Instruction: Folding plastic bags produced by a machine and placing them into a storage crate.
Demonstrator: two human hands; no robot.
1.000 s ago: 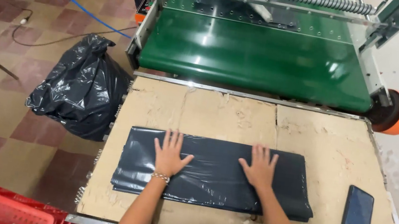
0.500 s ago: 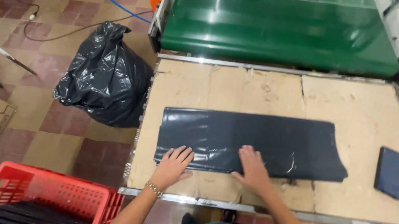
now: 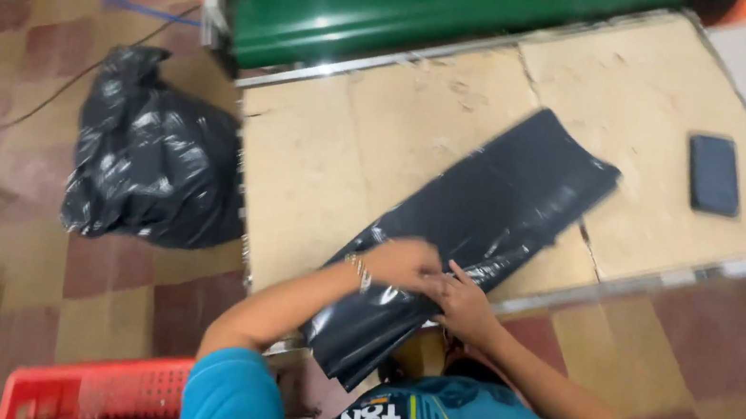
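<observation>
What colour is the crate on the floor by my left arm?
Red. The crate shows at the bottom left of the head view, just below the left hand.

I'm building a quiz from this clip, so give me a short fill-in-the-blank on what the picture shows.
1. Both hands, left hand and right hand, grip a stack of ____ plastic bags.
2. The phone lies on the ____ tabletop.
3. A full black sack sits on the ____.
4. The crate at the bottom edge is ____.

Missing words: black; cardboard; floor; red
</observation>
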